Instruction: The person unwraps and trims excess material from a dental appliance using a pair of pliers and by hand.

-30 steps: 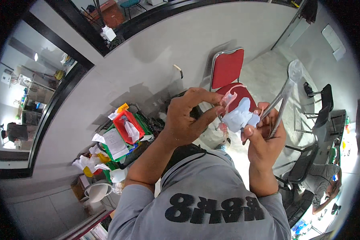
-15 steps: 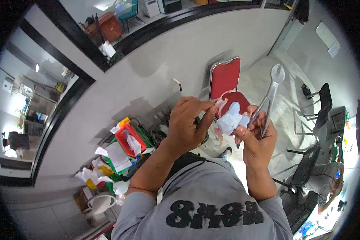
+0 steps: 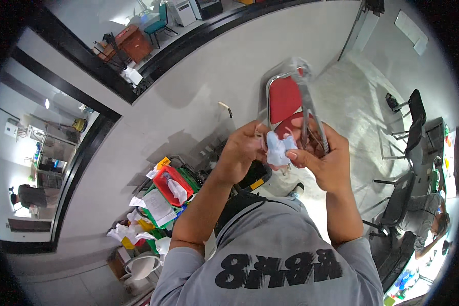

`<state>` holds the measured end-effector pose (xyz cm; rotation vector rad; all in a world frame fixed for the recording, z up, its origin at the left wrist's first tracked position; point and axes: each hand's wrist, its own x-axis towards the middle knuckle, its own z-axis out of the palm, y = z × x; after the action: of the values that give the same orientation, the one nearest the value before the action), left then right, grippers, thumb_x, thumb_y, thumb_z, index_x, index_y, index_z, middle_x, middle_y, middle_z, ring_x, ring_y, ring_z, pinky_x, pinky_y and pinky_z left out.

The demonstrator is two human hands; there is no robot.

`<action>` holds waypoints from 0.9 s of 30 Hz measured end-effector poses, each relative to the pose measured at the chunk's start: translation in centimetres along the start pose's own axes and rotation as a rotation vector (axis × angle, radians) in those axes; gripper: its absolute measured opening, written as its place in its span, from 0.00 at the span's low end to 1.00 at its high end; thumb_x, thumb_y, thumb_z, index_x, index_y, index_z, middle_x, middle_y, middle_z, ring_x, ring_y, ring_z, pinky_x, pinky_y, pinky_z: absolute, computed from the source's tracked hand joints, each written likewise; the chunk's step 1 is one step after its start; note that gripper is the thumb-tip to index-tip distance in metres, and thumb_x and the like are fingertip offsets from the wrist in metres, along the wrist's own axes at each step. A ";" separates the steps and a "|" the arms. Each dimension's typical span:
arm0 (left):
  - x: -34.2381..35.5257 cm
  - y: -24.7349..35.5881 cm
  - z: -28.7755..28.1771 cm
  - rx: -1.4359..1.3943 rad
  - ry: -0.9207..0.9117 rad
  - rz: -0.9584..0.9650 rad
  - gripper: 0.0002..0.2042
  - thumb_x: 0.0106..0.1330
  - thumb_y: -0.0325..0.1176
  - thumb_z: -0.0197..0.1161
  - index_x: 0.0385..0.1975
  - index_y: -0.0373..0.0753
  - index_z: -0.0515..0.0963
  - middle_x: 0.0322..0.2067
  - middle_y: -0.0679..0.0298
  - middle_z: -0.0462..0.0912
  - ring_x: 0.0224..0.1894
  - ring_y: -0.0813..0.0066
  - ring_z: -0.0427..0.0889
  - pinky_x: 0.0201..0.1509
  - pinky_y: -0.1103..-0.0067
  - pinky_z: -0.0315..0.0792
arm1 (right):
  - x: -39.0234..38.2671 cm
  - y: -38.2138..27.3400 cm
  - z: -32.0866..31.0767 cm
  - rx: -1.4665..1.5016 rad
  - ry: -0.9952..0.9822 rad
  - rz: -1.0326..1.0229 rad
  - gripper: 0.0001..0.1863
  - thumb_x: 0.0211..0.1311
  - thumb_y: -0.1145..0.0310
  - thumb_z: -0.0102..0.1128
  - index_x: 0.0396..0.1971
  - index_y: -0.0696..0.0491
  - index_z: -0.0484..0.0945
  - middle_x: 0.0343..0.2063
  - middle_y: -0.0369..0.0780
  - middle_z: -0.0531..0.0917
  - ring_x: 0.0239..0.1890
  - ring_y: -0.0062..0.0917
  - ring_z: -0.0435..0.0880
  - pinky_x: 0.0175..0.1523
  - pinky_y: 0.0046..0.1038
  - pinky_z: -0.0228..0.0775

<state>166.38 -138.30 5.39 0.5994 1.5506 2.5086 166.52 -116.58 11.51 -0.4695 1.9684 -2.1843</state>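
In front of my chest, both hands hold a lumpy, pale bluish-white plaster-like piece (image 3: 277, 149). Pink material shows along its edges. My left hand (image 3: 242, 153) is closed at the left side of the piece, its fingertips pressed against it and slightly blurred. My right hand (image 3: 331, 160) pinches the right side between thumb and fingers. That same hand also keeps hold of a two-handled metal plier-like tool (image 3: 309, 104), whose rounded head points up and away, smeared by motion. My fingers hide part of the piece and the tool's handle ends.
A red chair (image 3: 284, 99) stands beyond my hands by the grey wall. On the left, a red tray (image 3: 163, 178) sits among papers and crumpled white wrappings, above a white basin (image 3: 140, 266). Black chairs (image 3: 398, 201) line the right, where a person (image 3: 423, 217) sits.
My left hand has moved from a pink strip beside the piece to the piece itself. The tool has swung left, more upright. My view has shifted slightly.
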 end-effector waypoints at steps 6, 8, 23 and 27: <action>-0.1 -2.1 -1.1 -0.611 -0.201 -0.285 0.36 0.67 0.55 0.53 0.61 0.24 0.63 0.56 0.48 0.72 0.55 0.50 0.79 0.46 0.49 0.81 | 1.9 0.8 -1.1 -0.134 -0.232 -0.073 0.22 0.53 0.80 0.72 0.50 0.58 0.80 0.34 0.34 0.84 0.35 0.12 0.79 0.40 0.17 0.72; -0.4 -2.9 -0.4 -0.513 -0.124 -0.245 0.38 0.67 0.55 0.53 0.66 0.27 0.58 0.60 0.47 0.69 0.57 0.46 0.78 0.47 0.47 0.80 | 2.3 1.0 -1.1 -0.236 -0.311 -0.125 0.20 0.54 0.82 0.70 0.49 0.58 0.80 0.34 0.35 0.85 0.35 0.14 0.81 0.38 0.18 0.73; 0.4 -4.2 -1.9 -0.540 0.244 -0.041 0.31 0.73 0.51 0.49 0.70 0.40 0.58 0.66 0.42 0.65 0.68 0.41 0.63 0.71 0.47 0.58 | 1.0 3.5 -5.0 0.923 -0.206 0.292 0.44 0.58 0.75 0.53 0.75 0.51 0.45 0.43 0.58 0.81 0.33 0.30 0.82 0.46 0.41 0.83; 0.7 -3.6 -2.5 -0.611 0.173 -0.043 0.31 0.74 0.56 0.46 0.67 0.39 0.60 0.60 0.47 0.73 0.65 0.48 0.70 0.66 0.49 0.67 | -2.3 5.0 -5.7 0.917 -0.448 0.412 0.42 0.60 0.75 0.54 0.75 0.47 0.49 0.42 0.58 0.81 0.34 0.32 0.82 0.45 0.43 0.82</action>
<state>164.40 -138.48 1.45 0.2582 0.7350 2.8435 166.30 -111.04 5.85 -0.3132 0.6425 -2.1560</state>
